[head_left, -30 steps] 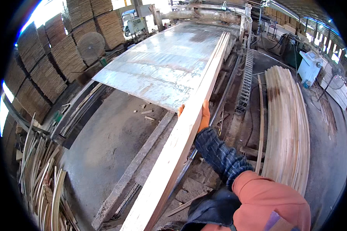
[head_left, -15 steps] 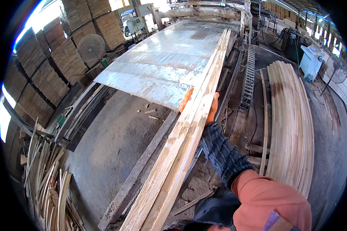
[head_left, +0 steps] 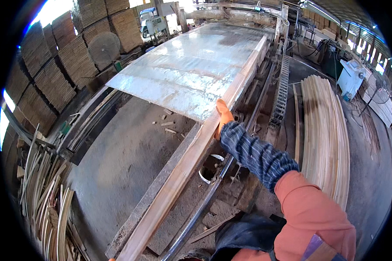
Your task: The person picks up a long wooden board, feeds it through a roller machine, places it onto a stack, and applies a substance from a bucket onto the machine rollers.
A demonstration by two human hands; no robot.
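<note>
A long pale wooden board (head_left: 172, 191) runs from the lower edge up along the right side of a shiny metal sheet (head_left: 174, 74). In an orange glove, my right hand (head_left: 223, 118) is closed on the board near the sheet's front corner, with the thumb on top and the fingers mostly hidden at its side. A dark striped sleeve covers that forearm. Only a speck of orange, apparently my left hand (head_left: 112, 259), shows at the bottom edge beside the board's near end; its fingers are out of sight.
A rough beam (head_left: 157, 198) and a metal rail (head_left: 196, 217) flank the board. Bundled slats (head_left: 324, 139) lie at right, with a cable chain (head_left: 281, 93) nearer. Loose wood strips (head_left: 43, 195) heap at left. Stacked wood (head_left: 54, 74) and a round fan (head_left: 103, 48) stand behind.
The wood has come down and turned, now lying along the sheet's right edge and the beam. My right hand has shifted its hold, the thumb now on top. An orange speck appears at the bottom.
</note>
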